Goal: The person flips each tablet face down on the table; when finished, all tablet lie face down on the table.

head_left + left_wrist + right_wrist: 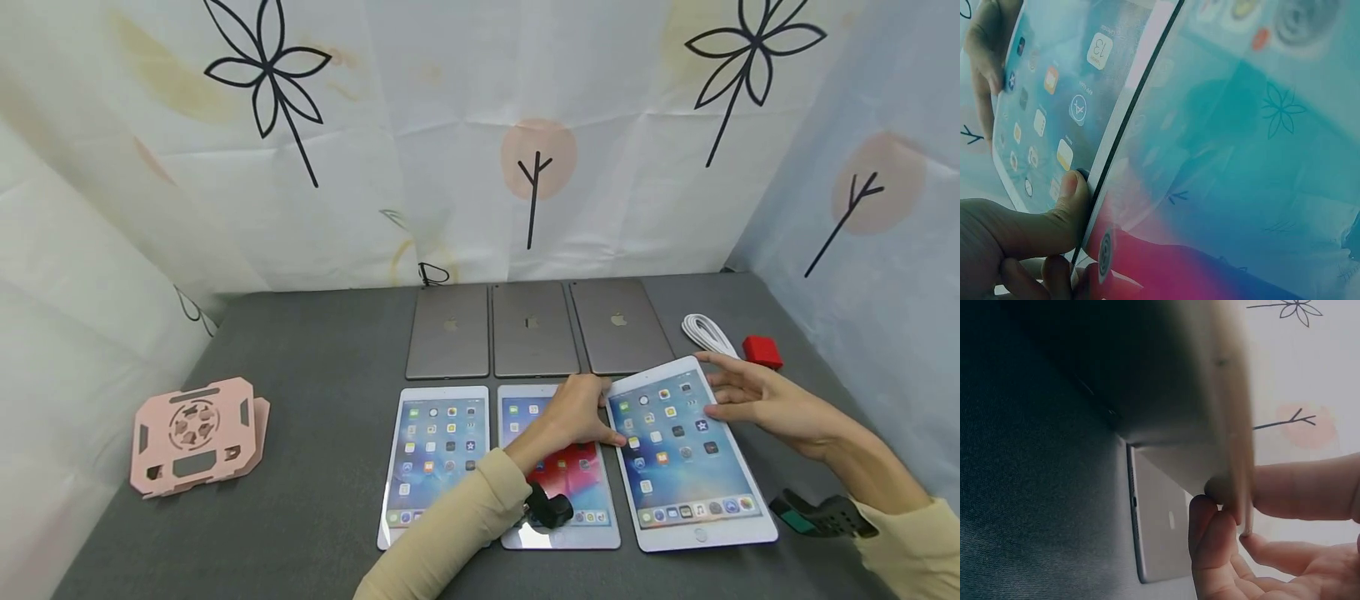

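Observation:
Both hands hold a white-framed tablet (675,454) with its lit home screen facing up. Its far end is raised off the table. My left hand (572,414) grips its left edge, the thumb over the screen side, as the left wrist view confirms. On the opposite edge, near the top, my right hand (768,406) pinches the tablet between thumb and fingers. Beneath my left forearm lies a second white tablet (592,492) with a red and blue screen, partly covered. A third white tablet (435,433) lies flat further left, its lower corner behind the sleeve.
Behind them, three grey tablets lie back side up in a row: left (450,346), middle (534,350) and right (622,346). A coiled white cable (707,333) and a red block (762,352) sit at the right. Pink cut-out plates (161,437) lie stacked at the left.

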The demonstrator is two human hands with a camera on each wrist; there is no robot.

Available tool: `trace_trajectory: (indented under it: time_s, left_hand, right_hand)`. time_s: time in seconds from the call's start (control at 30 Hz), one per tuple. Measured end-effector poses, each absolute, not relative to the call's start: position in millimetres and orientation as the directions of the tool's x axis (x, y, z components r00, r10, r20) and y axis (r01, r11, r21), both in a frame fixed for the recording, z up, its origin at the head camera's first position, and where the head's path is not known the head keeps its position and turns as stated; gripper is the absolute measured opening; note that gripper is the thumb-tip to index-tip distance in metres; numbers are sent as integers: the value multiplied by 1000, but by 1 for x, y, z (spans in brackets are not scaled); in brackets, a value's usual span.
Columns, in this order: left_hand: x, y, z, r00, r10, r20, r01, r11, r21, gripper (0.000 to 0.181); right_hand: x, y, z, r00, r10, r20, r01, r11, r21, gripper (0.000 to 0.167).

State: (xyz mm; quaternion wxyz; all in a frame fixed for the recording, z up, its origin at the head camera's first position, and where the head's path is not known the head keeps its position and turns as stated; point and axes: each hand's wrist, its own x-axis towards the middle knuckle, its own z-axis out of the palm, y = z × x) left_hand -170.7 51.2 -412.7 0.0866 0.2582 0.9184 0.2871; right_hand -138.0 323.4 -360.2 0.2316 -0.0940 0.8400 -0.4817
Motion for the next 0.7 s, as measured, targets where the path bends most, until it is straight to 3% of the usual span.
trace_trajectory:
  time_s: [0.23,0.7]
  left_hand:
    - [-169,59,-410,-844,537,-17,455,731,508,47]
    - [-163,76,-411,-828,559,-50,458,725,515,47]
  right_hand:
    - [-132,322,-356,-905,-330,-268,47,548,-835,77]
    - [-125,313,-348,-928,-328,-175,-23,520,-854,74]
